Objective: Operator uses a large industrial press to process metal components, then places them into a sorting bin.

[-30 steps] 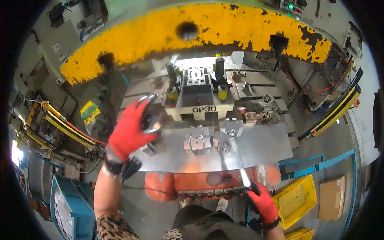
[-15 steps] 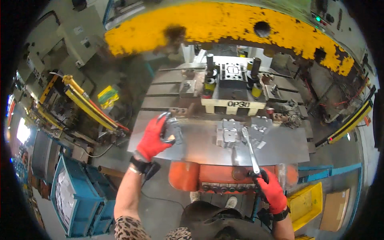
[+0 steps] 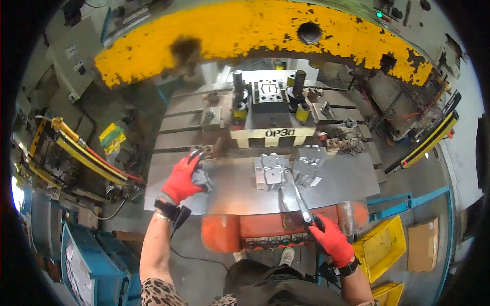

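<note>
Red gloves cover both hands. At the left of a smooth metal plate (image 3: 235,191), my left hand (image 3: 181,181) is closed round the side of a grey stamped metal part (image 3: 203,178), low over the plate. My right hand (image 3: 333,240), at the plate's front edge, grips the dark handle of a long silver tool with a rounded head (image 3: 298,198); its exact kind is unclear. That head lies beside a stack of stamped metal parts (image 3: 272,175) in the middle. More stamped parts (image 3: 309,167) lie overlapped just to the right.
Behind the plate stands a die set (image 3: 273,122) with dark guide posts, beneath a worn yellow press beam (image 3: 240,33). An orange control housing (image 3: 255,229) with buttons runs along the front. Yellow bins (image 3: 380,247) and a blue crate (image 3: 97,260) flank me.
My left hand has lowered the metal part toward the plate, its fingers now over it. My right hand still holds the tool beside the stack. The whole view has shifted left.
</note>
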`<state>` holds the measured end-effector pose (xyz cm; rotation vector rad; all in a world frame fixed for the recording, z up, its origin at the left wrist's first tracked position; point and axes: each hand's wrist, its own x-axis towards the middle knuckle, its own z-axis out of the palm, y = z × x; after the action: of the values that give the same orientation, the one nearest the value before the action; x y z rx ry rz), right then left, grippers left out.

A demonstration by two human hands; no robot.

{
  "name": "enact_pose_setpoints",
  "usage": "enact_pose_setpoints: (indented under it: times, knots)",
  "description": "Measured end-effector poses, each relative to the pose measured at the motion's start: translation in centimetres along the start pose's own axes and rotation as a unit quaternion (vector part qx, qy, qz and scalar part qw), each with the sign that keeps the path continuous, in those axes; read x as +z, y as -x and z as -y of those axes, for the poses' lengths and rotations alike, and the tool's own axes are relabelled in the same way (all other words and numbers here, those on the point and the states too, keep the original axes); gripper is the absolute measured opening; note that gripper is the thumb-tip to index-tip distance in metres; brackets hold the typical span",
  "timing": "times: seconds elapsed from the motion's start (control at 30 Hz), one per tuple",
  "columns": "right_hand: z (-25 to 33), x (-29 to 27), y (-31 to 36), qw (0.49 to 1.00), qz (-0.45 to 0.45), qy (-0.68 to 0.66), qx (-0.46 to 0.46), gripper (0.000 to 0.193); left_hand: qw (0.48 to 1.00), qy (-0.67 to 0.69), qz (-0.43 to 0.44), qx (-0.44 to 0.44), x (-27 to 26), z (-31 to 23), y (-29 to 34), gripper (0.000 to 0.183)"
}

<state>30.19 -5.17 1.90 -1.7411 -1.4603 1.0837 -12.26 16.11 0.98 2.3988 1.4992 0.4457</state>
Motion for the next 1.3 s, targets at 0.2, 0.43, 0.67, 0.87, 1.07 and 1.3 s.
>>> enact_pose_setpoints:
  times: [0.2, 0.43, 0.67, 0.87, 1.07, 1.3]
  knots:
    - [1.6, 0.1, -0.1, 0.996, 0.007, -0.081, 0.032, 0.026, 0.999, -0.017, -0.005, -0.030, 0.6, 1.1, 0.6, 0.115]
    - [6.0, -1.9, -4.0, 0.975, 0.051, -0.216, 0.007, 0.027, 0.999, 0.036, -0.026, -0.030, 2.0, 2.3, 0.7, 0.114]
    - [6.9, -2.6, -14.4, 0.847, -0.239, 0.103, -0.464, 0.024, 0.999, 0.037, -0.010, -0.020, 2.2, 3.3, 0.8, 0.118]
    - [8.1, -1.9, -23.6, 0.923, -0.079, -0.155, -0.343, 0.022, 0.997, 0.056, -0.005, -0.043, 2.4, 3.5, 1.0, 0.119]
    - [9.3, -1.4, -25.1, 0.945, -0.041, -0.311, -0.094, 0.032, 0.998, 0.058, -0.012, -0.032, 1.9, 2.7, 1.3, 0.120]
    - [9.8, 1.0, -25.8, 0.936, -0.049, -0.343, -0.063, 0.027, 0.995, 0.072, -0.058, -0.035, 1.9, 1.6, 3.9, 0.119]
